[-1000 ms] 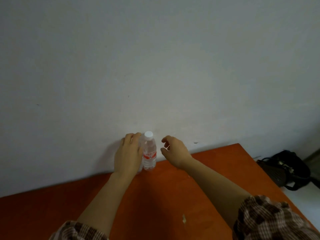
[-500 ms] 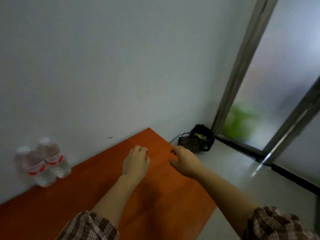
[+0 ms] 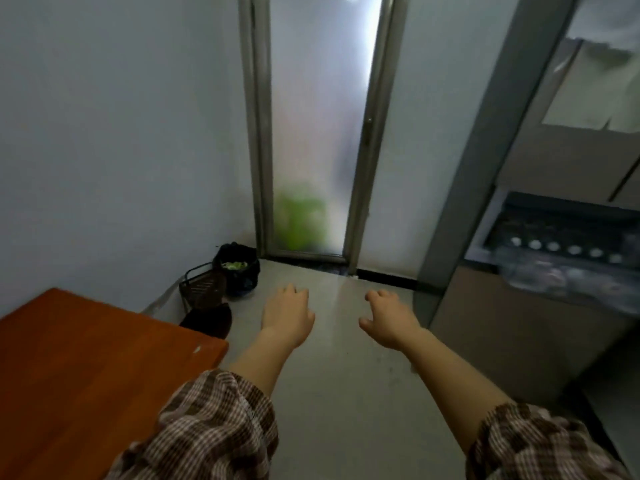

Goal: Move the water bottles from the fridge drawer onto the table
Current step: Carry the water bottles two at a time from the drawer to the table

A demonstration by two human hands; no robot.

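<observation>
Left grip (image 3: 287,317), right grip (image 3: 389,322) empty; drawer bottles (image 3: 554,271) blurred.

To my right the fridge drawer (image 3: 483,233) is pulled open, dark inside, w/ water bottles (image 3: 564,252) upright in a row, white caps up, bodies blurred. Table (image 3: 86,375), orange-brown top, at my lower left, well apart from drawer.

1. Two hands, mid-frame: left hand (image 3: 287,315), right hand (image 3: 389,322).
2. One table (image 3: 86,358), lower left.
3. One drawer (image 3: 481,245), right edge.
4. Six caps (image 3: 574,250) inside it; the bottles are too blurred to count.
5. One bin (image 3: 239,271), centre left.
6. One door (image 3: 311,133), top centre.
</observation>
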